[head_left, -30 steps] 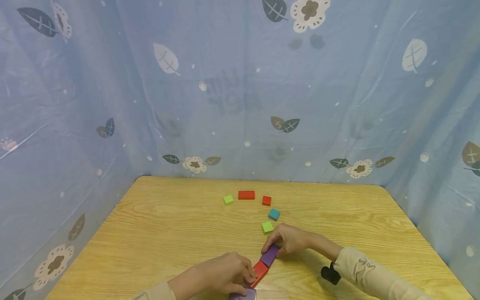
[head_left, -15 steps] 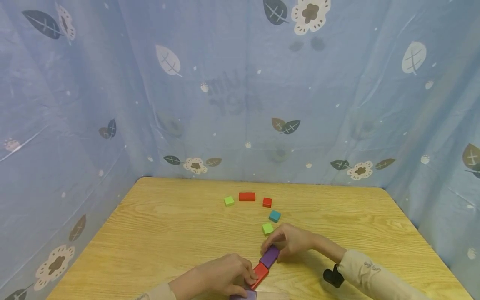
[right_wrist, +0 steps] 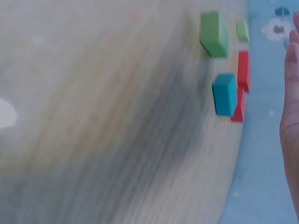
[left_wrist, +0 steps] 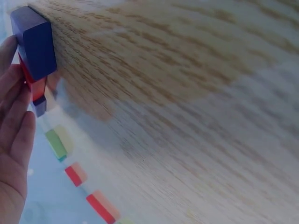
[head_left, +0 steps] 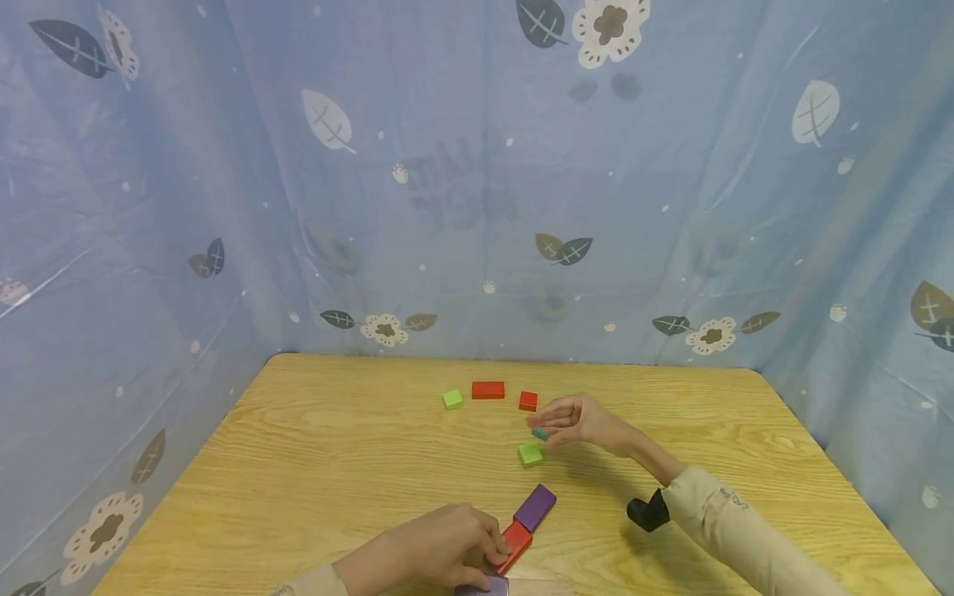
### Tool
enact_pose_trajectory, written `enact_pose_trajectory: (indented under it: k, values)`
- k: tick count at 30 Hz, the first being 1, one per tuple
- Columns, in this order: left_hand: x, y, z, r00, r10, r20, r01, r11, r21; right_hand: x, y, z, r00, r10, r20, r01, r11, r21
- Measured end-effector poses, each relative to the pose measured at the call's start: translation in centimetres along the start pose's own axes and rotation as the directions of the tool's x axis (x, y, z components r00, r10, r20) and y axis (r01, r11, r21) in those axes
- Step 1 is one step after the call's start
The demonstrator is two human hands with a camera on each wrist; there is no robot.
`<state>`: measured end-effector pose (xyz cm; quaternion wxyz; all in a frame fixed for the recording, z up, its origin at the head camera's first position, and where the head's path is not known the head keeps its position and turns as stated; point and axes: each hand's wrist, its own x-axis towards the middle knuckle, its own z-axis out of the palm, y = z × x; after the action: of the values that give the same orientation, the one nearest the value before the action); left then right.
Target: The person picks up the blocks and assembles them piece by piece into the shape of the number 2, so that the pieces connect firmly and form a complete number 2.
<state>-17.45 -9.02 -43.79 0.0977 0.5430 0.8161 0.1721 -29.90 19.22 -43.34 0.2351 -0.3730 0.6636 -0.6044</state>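
Observed left grip (head_left: 440,542) resting fingertips on red block (head_left: 514,546) and thumb on near purple block (head_left: 483,588), with digits apart rather than clamped. Found far purple block (head_left: 536,507) just beyond the left grip's fingertips, meeting the red block end to end. Noted pale block (head_left: 540,587) to the right of the left grip's thumb, only partly in view. Observed right grip (head_left: 585,422) above desk (head_left: 335,463), with fingers extended and apart. Located teal block (right_wrist: 225,94) beneath the right grip, partly covered by it in the head view. Recorded near green block (head_left: 530,454) just on the near side of the right grip's fingertips, small red block (head_left: 528,401) just beyond them. Listed long red block (head_left: 488,390) and far green block (head_left: 452,400) farther left of the right grip.
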Motion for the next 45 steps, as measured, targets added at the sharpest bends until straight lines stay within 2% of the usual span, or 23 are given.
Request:
enact_pose_trajectory:
  k: [3,9,16,25,28,33,37,45]
  values:
    - [-0.1,0.0,0.0,1.0,-0.008,0.0,0.008,1.0,-0.004,0.4,0.3,-0.7,1.0,0.008,-0.023,-0.008,1.0,0.004]
    - [-0.2,0.1,0.1,1.0,-0.01,-0.011,0.01,1.0,-0.011,1.2,1.3,-1.1,0.998,0.052,-0.019,-0.052,0.998,-0.033]
    - [-0.2,0.1,0.3,1.0,0.007,-0.014,-0.007,1.0,-0.023,2.4,2.5,-0.2,0.996,0.087,0.02,-0.085,0.993,-0.078]
    - [-0.1,0.1,0.4,0.999,0.023,-0.029,-0.024,1.0,-0.019,2.8,2.7,0.8,0.993,0.101,0.057,-0.095,0.99,-0.102]
    - [-0.1,0.0,0.4,0.999,0.023,-0.03,-0.024,0.999,-0.022,2.8,2.9,0.9,0.991,0.113,0.07,-0.102,0.983,-0.153]
    - [-0.2,0.0,0.3,0.999,0.024,-0.028,-0.025,0.999,-0.024,2.7,3.2,1.0,0.992,0.091,0.088,-0.067,0.968,-0.243]
    - [-0.2,-0.1,0.4,0.999,0.025,-0.028,-0.026,0.999,-0.023,2.8,3.1,1.1,0.991,0.086,0.103,-0.056,0.962,-0.266]
    - [-0.2,-0.2,0.3,0.999,0.035,-0.038,-0.035,0.999,-0.003,2.5,2.5,0.8,0.989,0.115,0.098,-0.072,0.93,-0.36]
